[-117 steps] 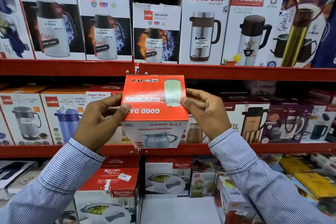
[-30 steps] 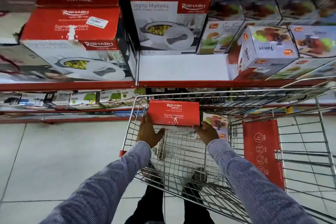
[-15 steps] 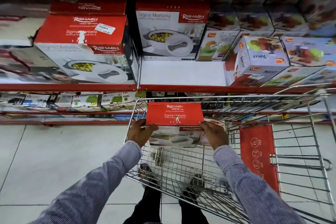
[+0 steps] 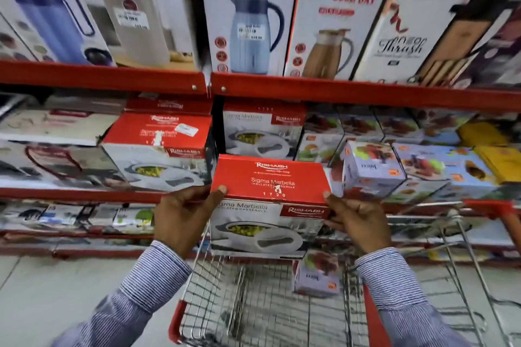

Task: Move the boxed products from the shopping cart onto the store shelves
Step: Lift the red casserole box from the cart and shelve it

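I hold a red-and-white Rishabh casserole box above the wire shopping cart, level with the front of the lower red shelf. My left hand grips its left side and my right hand grips its right side. A small juicer box stands inside the cart below the held box. Matching Rishabh boxes sit on the shelf, one to the left and one straight behind.
Juicer boxes crowd the shelf to the right of the held box. Flask and jug boxes fill the shelf above, over a red beam. Low shelves with small boxes run along the tiled floor at the left.
Both hands have lifted the Rishabh box up out of the cart to shelf height. My view has tilted upward, bringing the flask shelf into sight.
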